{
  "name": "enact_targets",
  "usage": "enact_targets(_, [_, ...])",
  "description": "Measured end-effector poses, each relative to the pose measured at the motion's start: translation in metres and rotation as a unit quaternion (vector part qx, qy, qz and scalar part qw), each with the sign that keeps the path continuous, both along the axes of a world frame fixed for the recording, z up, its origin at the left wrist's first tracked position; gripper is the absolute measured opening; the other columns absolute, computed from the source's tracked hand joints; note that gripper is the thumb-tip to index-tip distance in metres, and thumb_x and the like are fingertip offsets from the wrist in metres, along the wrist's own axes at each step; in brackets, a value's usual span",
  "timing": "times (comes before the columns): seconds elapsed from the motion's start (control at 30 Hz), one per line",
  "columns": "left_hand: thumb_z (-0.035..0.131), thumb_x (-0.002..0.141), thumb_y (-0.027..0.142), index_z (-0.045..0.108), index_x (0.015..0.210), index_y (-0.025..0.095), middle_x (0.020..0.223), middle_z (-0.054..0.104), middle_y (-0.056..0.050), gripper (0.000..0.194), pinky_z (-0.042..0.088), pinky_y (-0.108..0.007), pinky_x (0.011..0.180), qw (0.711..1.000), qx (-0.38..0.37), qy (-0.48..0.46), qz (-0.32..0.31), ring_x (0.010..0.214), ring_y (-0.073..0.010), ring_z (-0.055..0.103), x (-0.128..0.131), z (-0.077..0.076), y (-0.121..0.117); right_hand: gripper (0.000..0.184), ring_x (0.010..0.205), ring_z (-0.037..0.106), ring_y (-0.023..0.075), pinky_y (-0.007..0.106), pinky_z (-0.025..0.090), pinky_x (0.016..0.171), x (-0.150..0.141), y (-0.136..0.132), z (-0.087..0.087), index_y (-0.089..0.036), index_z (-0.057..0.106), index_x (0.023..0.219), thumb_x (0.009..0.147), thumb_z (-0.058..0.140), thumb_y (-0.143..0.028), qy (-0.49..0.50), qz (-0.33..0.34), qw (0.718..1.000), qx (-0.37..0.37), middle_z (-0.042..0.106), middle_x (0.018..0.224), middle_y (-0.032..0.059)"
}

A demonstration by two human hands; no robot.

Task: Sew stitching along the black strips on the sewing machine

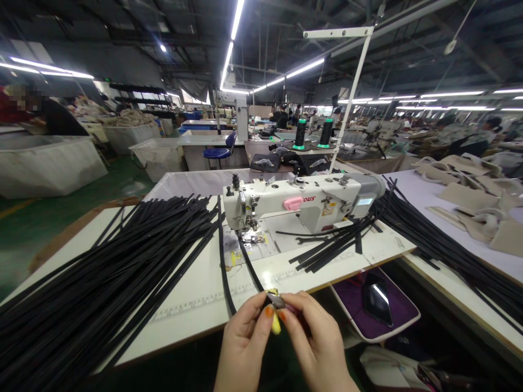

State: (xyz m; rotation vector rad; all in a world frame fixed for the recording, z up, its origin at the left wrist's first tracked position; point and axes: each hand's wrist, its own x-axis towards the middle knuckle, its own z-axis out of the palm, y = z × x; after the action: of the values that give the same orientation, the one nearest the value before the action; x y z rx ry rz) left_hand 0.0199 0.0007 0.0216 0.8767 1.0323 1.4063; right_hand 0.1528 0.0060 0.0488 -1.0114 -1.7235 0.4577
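Note:
My left hand and my right hand meet at the near edge of the sewing table. Both pinch the end of a thin black strap between thumb and fingers, with a small yellow piece showing between them. The strap runs from my fingers up to the presser foot of the white sewing machine. A second black strap curves beside it.
A big heap of long black straps covers the table's left. More straps spread to the right of the machine. Two black thread cones stand behind. A purple tray holding a phone sits lower right. Beige pieces lie far right.

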Motion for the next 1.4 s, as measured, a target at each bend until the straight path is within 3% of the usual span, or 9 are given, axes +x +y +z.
enact_targets(0.17, [0.073, 0.079, 0.042, 0.072, 0.107, 0.02, 0.1, 0.073, -0.009, 0.035, 0.053, -0.03, 0.087, 1.0, -0.022, -0.017, -0.013, 0.088, -0.0203, 0.067, -0.002, 0.001, -0.002, 0.015, 0.083, 0.067, 0.0144, 0.02, 0.054, 0.069, 0.009, 0.003, -0.007, -0.024, 0.061, 0.105, 0.091, 0.056, -0.028, 0.098, -0.057, 0.988, -0.104, 0.068, 0.092, 0.002])
enact_targets(0.37, [0.08, 0.072, 0.038, 0.071, 0.1, 0.02, 0.087, 0.071, -0.006, 0.034, 0.051, -0.022, 0.069, 0.991, -0.042, -0.129, 0.009, 0.076, -0.0152, 0.064, 0.003, 0.022, -0.004, 0.019, 0.087, 0.066, 0.0155, 0.022, 0.053, 0.074, 0.013, -0.001, -0.017, -0.025, 0.059, 0.108, 0.09, 0.059, -0.032, 0.114, -0.05, 0.983, -0.136, 0.067, 0.096, 0.0026])
enact_targets(0.53, [0.082, 0.071, 0.035, 0.069, 0.091, 0.016, 0.068, 0.058, 0.001, 0.031, 0.033, -0.014, 0.048, 0.981, -0.066, -0.181, -0.03, 0.049, -0.0022, 0.037, -0.005, 0.029, -0.001, 0.02, 0.087, 0.066, 0.0151, 0.021, 0.054, 0.073, 0.009, -0.002, -0.015, -0.027, 0.058, 0.11, 0.091, 0.057, -0.031, 0.114, -0.04, 0.985, -0.125, 0.067, 0.097, 0.002])
enact_targets(0.67, [0.081, 0.071, 0.035, 0.069, 0.093, 0.014, 0.068, 0.055, 0.002, 0.033, 0.026, -0.015, 0.046, 0.974, -0.081, -0.202, -0.06, 0.047, -0.0013, 0.026, -0.016, 0.024, 0.003, 0.019, 0.079, 0.066, 0.0136, 0.02, 0.054, 0.068, 0.006, -0.002, -0.005, -0.026, 0.057, 0.11, 0.091, 0.056, -0.024, 0.049, -0.028, 0.997, -0.06, 0.066, 0.092, 0.0015])
enact_targets(0.8, [0.08, 0.073, 0.037, 0.07, 0.093, 0.016, 0.066, 0.055, 0.002, 0.03, 0.028, -0.015, 0.046, 0.983, -0.068, -0.16, -0.061, 0.047, -0.0019, 0.03, -0.016, 0.017, 0.002, 0.022, 0.073, 0.063, 0.0144, 0.023, 0.052, 0.064, 0.002, -0.003, 0.004, -0.023, 0.056, 0.111, 0.09, 0.056, -0.017, -0.065, 0.007, 0.998, 0.024, 0.063, 0.084, 0.0022])
enact_targets(0.93, [0.08, 0.072, 0.038, 0.072, 0.093, 0.017, 0.074, 0.064, -0.003, 0.03, 0.04, -0.016, 0.053, 0.996, -0.048, -0.074, -0.034, 0.055, -0.0066, 0.046, -0.01, 0.019, -0.003, 0.023, 0.073, 0.064, 0.0161, 0.025, 0.052, 0.063, 0.0, -0.001, 0.006, -0.019, 0.054, 0.113, 0.09, 0.056, -0.015, -0.138, -0.002, 0.988, 0.065, 0.064, 0.083, 0.0045])
enact_targets(1.07, [0.079, 0.071, 0.04, 0.074, 0.088, 0.018, 0.072, 0.066, -0.004, 0.029, 0.051, -0.025, 0.066, 0.999, -0.026, -0.029, -0.009, 0.057, -0.0107, 0.052, -0.008, 0.025, -0.006, 0.02, 0.07, 0.064, 0.0156, 0.025, 0.052, 0.061, 0.001, 0.001, 0.006, -0.019, 0.055, 0.11, 0.09, 0.056, -0.017, -0.145, -0.005, 0.987, 0.067, 0.064, 0.082, 0.004])
enact_targets(1.4, [0.08, 0.069, 0.039, 0.075, 0.09, 0.019, 0.078, 0.071, -0.005, 0.029, 0.054, -0.029, 0.074, 0.999, -0.026, -0.034, -0.009, 0.054, -0.0101, 0.054, -0.005, 0.026, -0.007, 0.024, 0.071, 0.064, 0.0161, 0.026, 0.053, 0.062, 0.003, -0.001, 0.004, -0.019, 0.055, 0.113, 0.089, 0.056, -0.014, -0.141, -0.001, 0.987, 0.079, 0.065, 0.082, 0.0052])
